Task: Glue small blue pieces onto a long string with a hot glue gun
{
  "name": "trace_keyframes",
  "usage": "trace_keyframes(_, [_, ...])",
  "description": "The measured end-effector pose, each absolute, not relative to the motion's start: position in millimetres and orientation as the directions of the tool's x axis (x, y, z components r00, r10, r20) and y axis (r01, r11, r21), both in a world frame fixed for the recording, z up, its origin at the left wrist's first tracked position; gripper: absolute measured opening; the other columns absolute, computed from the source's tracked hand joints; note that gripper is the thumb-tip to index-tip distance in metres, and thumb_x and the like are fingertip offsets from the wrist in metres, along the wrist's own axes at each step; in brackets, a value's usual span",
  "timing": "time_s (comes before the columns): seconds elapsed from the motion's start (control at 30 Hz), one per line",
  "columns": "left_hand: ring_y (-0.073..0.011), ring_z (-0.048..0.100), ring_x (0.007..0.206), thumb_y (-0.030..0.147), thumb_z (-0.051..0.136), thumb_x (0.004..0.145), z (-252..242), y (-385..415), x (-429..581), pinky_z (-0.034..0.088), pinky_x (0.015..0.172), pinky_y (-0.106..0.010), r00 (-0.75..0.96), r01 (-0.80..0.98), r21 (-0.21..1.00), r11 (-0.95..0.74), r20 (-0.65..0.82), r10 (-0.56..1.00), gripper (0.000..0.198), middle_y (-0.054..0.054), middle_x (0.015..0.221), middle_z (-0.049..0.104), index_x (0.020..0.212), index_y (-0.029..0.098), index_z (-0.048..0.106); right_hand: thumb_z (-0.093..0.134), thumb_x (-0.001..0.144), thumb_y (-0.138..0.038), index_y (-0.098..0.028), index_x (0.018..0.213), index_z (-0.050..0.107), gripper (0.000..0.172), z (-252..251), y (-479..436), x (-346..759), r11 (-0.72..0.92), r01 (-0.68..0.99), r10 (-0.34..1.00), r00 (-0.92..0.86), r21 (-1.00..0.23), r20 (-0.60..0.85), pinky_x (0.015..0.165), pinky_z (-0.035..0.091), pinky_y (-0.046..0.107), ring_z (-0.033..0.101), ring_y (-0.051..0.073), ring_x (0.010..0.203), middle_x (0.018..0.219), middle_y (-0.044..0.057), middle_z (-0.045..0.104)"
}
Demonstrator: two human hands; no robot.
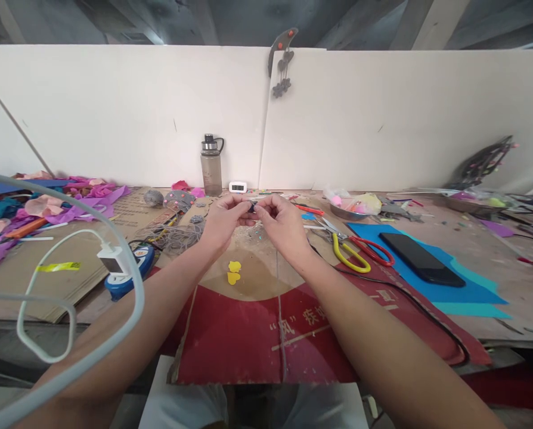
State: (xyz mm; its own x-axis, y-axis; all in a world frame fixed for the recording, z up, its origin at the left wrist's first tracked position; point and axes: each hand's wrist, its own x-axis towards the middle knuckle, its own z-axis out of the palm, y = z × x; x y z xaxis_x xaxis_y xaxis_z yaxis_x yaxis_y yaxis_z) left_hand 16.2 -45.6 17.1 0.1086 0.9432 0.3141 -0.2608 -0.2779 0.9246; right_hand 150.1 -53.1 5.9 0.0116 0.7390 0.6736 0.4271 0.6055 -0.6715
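Note:
Over the middle of the table, my left hand (225, 221) and my right hand (281, 225) meet with fingertips pinched together. Between them is a small dark piece (251, 207), mostly covered by the fingers, too small to name. Below the hands, two small yellow cutouts (234, 273) lie close together on the red and tan cardboard sheet (235, 345). To the left of my left hand is a tangle of grey cord (181, 237). Scissors with red and yellow handles (352, 249) lie to the right of my right hand.
A black phone (421, 259) rests on blue sheets (476, 291) at right. A water bottle (211, 167) and a small digital clock (238, 187) stand at the back. A blue power socket (130, 280) and white cable (135, 280) occupy the left, near colourful scraps (47, 205).

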Motion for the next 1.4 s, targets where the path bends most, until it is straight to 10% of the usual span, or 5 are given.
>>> trace_keyframes(1.4, [-0.0107, 0.065, 0.062, 0.019, 0.073, 0.068, 11.4, -37.4, 16.8, 0.051, 0.062, -0.021, 0.190, -0.334, 0.930, -0.154, 0.226, 0.955, 0.016, -0.006, 0.068, 0.068, 0.078, 0.009, 0.066, 0.050, 0.079, -0.022, -0.020, 0.078, 0.054, 0.004, 5.6, -51.0, 152.4, 0.585, 0.360, 0.755, 0.084, -0.727, 0.650, 0.063, 0.040, 0.027, 0.049, 0.013, 0.061, 0.068, -0.002, 0.056])
